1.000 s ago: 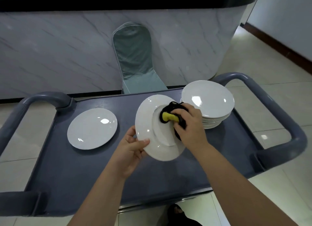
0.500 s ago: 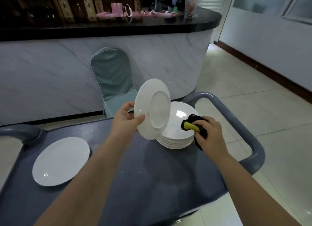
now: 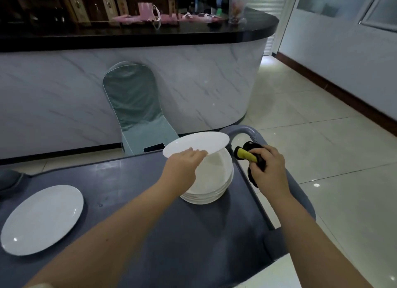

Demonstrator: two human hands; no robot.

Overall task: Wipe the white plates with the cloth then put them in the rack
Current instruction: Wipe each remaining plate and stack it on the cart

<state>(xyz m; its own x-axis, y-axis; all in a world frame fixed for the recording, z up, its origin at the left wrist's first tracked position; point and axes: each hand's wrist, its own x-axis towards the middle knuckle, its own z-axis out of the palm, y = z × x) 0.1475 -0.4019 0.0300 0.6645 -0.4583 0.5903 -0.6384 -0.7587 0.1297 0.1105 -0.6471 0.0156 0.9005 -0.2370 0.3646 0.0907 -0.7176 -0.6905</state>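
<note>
Left hand [image 3: 182, 167] grips plate [image 3: 202, 142] by its near rim over stack [image 3: 214, 180]; right hand [image 3: 268, 171] clutches cloth [image 3: 245, 154]. Recommend level carry, clearing stack.

Curved white marble-look bar counter [image 3: 193, 79] w/ black top spans the back; dark wooden shelving [image 3: 96, 2] behind. Grey-green fabric-covered chair [image 3: 137, 107] in front. Glossy cream floor tiles [image 3: 311, 126] at right; white wall [image 3: 333, 51], dark brown skirting [image 3: 343, 97], window [image 3: 348, 2].

Glossy white plates [image 3: 209, 178], matt grey cart [image 3: 193, 234]
</note>
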